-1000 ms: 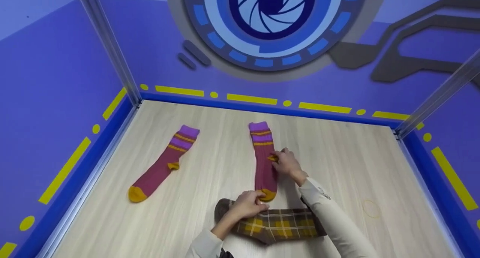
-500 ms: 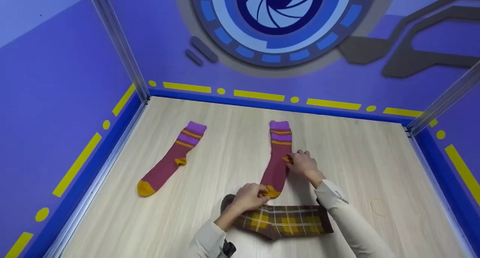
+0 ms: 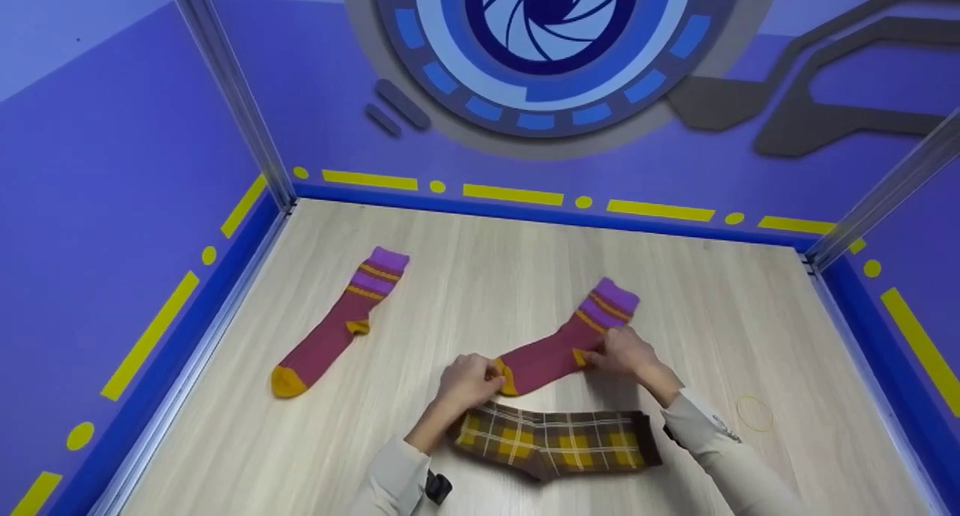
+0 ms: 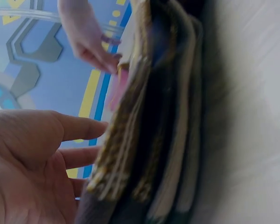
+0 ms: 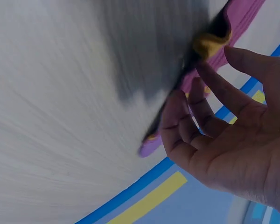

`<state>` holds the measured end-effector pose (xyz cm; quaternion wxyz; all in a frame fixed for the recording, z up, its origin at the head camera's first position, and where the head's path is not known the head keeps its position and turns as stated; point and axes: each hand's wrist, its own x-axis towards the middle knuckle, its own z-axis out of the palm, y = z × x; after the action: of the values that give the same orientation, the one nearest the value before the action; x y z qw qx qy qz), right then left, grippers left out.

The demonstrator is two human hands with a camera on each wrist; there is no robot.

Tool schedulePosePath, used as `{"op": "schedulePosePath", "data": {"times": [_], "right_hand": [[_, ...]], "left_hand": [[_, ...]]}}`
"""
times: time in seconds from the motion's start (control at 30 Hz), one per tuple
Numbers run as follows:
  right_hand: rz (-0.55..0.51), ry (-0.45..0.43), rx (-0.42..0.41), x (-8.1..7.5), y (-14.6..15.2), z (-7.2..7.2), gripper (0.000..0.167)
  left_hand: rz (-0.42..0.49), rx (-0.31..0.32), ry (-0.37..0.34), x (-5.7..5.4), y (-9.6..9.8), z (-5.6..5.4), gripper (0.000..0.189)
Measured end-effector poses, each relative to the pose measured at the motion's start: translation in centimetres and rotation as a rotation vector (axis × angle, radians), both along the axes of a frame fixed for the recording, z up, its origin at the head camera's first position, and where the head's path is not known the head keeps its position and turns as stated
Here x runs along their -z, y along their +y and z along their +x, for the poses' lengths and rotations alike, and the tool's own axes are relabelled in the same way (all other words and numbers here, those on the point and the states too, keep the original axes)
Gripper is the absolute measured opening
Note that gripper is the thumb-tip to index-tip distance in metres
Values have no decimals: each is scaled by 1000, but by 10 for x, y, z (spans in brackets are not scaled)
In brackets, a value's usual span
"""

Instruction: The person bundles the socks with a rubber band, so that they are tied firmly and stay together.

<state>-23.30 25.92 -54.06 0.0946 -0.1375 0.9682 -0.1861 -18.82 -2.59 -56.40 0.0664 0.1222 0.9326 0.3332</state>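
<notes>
A maroon sock [image 3: 544,355] with purple-and-mustard stripes lies slanted on the table, its cuff toward the back right. My left hand [image 3: 469,381] pinches its mustard toe. At the mustard heel [image 5: 209,45], my right hand [image 3: 626,351] holds the sock between thumb and index finger, the other fingers curling beside it. Just in front lies a brown-and-yellow plaid sock [image 3: 570,441], its toe end partly under my left hand. From the left wrist, several plaid layers [image 4: 126,126] show edge-on and hide the left fingertips' contact.
A matching maroon sock [image 3: 326,336] lies flat on the left, toe toward the front. On the right is a thin yellow rubber band [image 3: 754,413]. Blue-purple printed walls [image 3: 135,171] with metal corner posts [image 3: 232,88] enclose the wooden table [image 3: 225,441].
Between my hands, the maroon sock has turned clockwise from nearly upright to slanted, its cuff swinging right and nearer. The plaid sock and the left maroon sock stay in place.
</notes>
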Motion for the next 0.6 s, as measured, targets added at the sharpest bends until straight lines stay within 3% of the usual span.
{"op": "schedulePosePath", "data": {"times": [0.17, 0.33, 0.5, 0.6], "right_hand": [[-116, -52, -144, 3, 0, 17, 36], [-208, -58, -261, 6, -1, 28, 22], [-302, -64, -244, 10, 13, 29, 12], [-358, -50, -158, 13, 31, 23, 14]], "left_hand": [[-15, -1, -25, -2, -17, 0, 22], [8, 13, -50, -4, -33, -2, 26], [51, 23, -65, -4, -41, -6, 21], [97, 20, -56, -2, -43, -6, 18]]}}
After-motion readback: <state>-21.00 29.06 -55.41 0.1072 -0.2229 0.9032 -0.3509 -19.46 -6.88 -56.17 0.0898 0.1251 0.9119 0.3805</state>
